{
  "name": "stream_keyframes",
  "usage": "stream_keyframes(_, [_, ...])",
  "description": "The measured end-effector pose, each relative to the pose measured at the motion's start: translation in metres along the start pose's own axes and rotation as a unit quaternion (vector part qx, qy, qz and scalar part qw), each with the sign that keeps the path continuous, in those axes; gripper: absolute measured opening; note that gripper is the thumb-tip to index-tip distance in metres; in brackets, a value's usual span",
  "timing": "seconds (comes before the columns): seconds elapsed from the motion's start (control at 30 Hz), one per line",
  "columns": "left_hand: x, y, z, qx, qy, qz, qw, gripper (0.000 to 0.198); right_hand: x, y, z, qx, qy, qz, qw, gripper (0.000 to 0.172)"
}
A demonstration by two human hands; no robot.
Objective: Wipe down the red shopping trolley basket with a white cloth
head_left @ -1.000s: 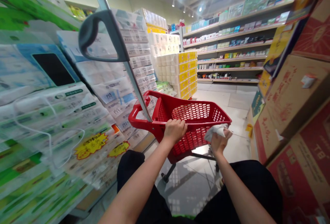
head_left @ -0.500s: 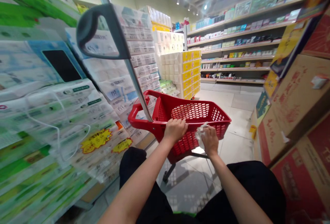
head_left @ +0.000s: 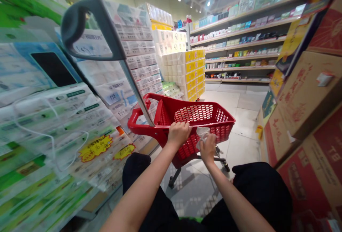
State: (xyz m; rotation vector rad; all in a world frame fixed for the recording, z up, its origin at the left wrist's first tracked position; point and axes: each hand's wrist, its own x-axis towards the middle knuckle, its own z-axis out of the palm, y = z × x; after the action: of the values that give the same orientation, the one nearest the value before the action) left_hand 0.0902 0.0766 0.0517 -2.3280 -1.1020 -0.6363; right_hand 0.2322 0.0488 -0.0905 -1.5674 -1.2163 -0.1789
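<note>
A red plastic shopping basket on wheels point(head_left: 213, 112) stands on the tiled floor in front of me. Its grey pull handle point(head_left: 80, 29) rises on a metal pole toward the upper left. My left hand point(head_left: 178, 134) is closed over the basket's near rim. My right hand point(head_left: 207, 148) is closed on a white cloth point(head_left: 201, 133) and presses it against the near side of the basket, just right of my left hand. My black-clad knees show at the bottom.
Stacked packs of tissue paper with yellow price tags point(head_left: 66, 125) fill the left side. Cardboard boxes point(head_left: 304, 96) are stacked on the right. Yellow and white packs point(head_left: 187, 71) stand ahead, with product shelves point(head_left: 240, 46) beyond the tiled aisle point(head_left: 245, 118).
My right hand with the white cloth moved left from the basket's right corner to its near side, close to my left hand. The view shifted slightly.
</note>
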Motion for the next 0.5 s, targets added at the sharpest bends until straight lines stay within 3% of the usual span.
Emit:
stream_keyframes(0.07, [0.0, -0.001, 0.001, 0.001, 0.002, -0.002, 1.0, 0.03, -0.027, -0.032, 0.021, 0.004, -0.087, -0.121, 0.989, 0.02])
stream_keyframes(0.13, [-0.001, -0.002, 0.001, 0.002, 0.004, -0.005, 1.0, 0.029, -0.042, -0.048, 0.032, -0.023, -0.124, -0.226, 0.966, 0.023])
stream_keyframes(0.2, [-0.002, -0.004, 0.0, 0.005, 0.007, -0.005, 1.0, 0.029, -0.04, -0.044, 0.03, -0.049, -0.15, -0.312, 0.937, 0.024])
stream_keyframes(0.27, [-0.004, -0.006, 0.0, 0.006, 0.009, 0.0, 1.0, 0.03, -0.024, -0.022, 0.017, -0.075, -0.173, -0.353, 0.917, 0.023])
stream_keyframes(0.33, [-0.005, -0.007, -0.001, 0.006, 0.01, 0.005, 1.0, 0.031, 0.001, 0.01, -0.004, -0.117, -0.172, -0.308, 0.928, 0.022])
stream_keyframes(0.47, [-0.003, -0.005, 0.0, 0.0, 0.01, 0.007, 1.0, 0.032, 0.049, 0.073, -0.047, -0.163, -0.118, -0.124, 0.972, 0.02])
stream_keyframes(0.5, [-0.002, -0.004, 0.0, -0.001, 0.011, 0.008, 1.0, 0.032, 0.058, 0.085, -0.055, -0.155, -0.084, -0.046, 0.983, 0.018])
